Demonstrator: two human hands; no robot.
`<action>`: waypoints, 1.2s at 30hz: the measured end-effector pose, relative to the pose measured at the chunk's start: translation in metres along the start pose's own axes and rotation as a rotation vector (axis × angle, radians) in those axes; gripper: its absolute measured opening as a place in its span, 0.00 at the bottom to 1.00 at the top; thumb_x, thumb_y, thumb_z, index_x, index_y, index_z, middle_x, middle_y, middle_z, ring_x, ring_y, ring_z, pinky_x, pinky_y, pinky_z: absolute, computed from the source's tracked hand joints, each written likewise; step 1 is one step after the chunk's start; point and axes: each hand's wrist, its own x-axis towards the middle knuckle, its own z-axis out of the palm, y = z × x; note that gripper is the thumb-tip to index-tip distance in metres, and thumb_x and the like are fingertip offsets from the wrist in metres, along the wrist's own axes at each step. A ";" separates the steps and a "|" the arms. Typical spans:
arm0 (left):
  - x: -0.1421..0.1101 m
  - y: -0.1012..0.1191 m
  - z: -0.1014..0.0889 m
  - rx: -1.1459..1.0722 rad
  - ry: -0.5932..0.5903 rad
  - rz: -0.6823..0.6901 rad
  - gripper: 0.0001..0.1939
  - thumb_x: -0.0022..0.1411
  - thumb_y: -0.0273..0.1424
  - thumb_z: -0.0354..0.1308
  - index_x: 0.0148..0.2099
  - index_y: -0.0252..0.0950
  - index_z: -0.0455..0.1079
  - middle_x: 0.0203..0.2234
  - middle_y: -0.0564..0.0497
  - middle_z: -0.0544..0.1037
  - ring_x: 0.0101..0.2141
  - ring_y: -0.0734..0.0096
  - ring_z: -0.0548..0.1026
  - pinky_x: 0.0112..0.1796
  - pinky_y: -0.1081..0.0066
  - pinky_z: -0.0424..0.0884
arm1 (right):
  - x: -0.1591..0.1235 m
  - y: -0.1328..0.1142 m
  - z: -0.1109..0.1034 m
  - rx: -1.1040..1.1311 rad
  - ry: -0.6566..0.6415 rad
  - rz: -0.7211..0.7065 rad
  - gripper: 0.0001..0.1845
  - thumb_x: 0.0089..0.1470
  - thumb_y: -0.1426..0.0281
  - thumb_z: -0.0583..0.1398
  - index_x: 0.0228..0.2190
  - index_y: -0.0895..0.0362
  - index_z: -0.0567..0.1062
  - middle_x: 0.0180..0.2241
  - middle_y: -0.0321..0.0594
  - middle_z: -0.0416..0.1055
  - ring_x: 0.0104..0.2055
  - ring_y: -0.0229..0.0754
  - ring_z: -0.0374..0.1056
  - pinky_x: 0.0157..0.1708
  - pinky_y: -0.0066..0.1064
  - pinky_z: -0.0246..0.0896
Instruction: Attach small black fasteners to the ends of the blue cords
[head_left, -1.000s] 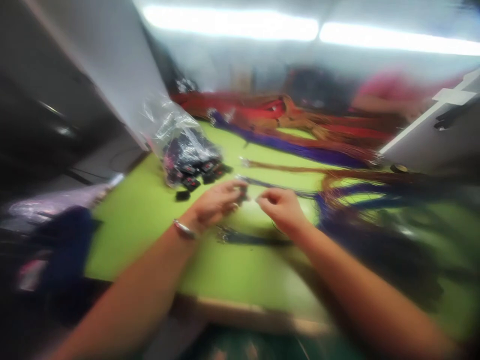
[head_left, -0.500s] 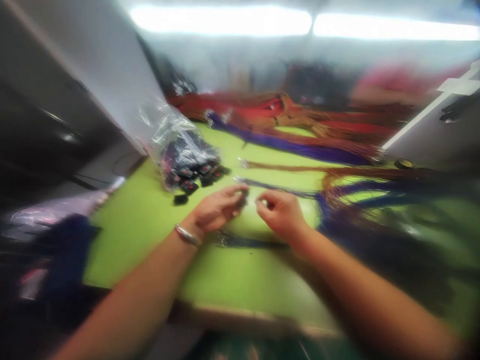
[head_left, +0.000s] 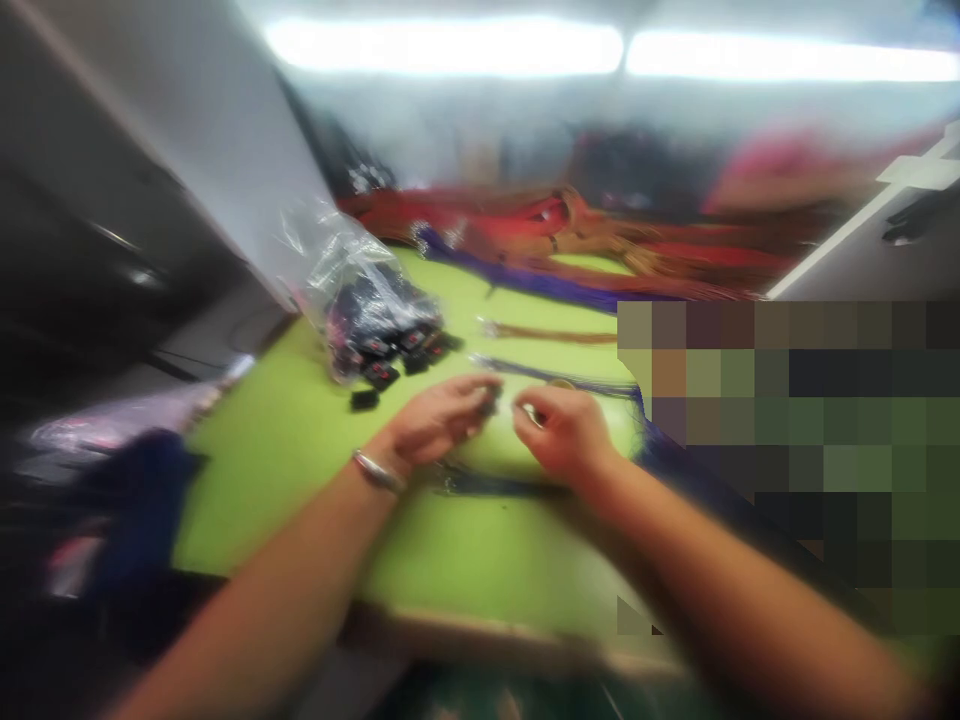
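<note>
My left hand (head_left: 444, 418), with a metal bangle (head_left: 375, 470) at the wrist, is closed on a small black part (head_left: 490, 402) at its fingertips. Facing it a short gap away, my right hand (head_left: 562, 430) is closed in a pinch; whatever lies in it is too small and blurred to name. Just beyond both hands runs a thin bundle of dark blue wires (head_left: 555, 374). Another dark wire bundle (head_left: 510, 487) lies on the near side, partly below my hands. Several loose black connector housings (head_left: 382, 375) sit left of my left hand.
A clear plastic bag (head_left: 360, 290) of black parts spills onto the green tabletop (head_left: 285, 480). Brown wires (head_left: 555, 333), a purple bundle (head_left: 510, 275) and red and orange wires (head_left: 480, 215) lie farther back. A grey panel (head_left: 202, 130) stands left. Blocky pixelation hides the right side.
Both hands keep almost the same place and pose, and the view has shifted very slightly. The right side of the table is now covered by pixelation.
</note>
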 end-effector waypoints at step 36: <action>0.007 -0.013 -0.002 0.451 -0.021 0.057 0.20 0.56 0.38 0.59 0.49 0.32 0.70 0.29 0.48 0.73 0.22 0.80 0.67 0.24 0.77 0.63 | 0.013 -0.004 -0.007 -0.007 -0.363 0.128 0.09 0.49 0.69 0.55 0.23 0.57 0.74 0.22 0.37 0.72 0.23 0.35 0.59 0.23 0.27 0.47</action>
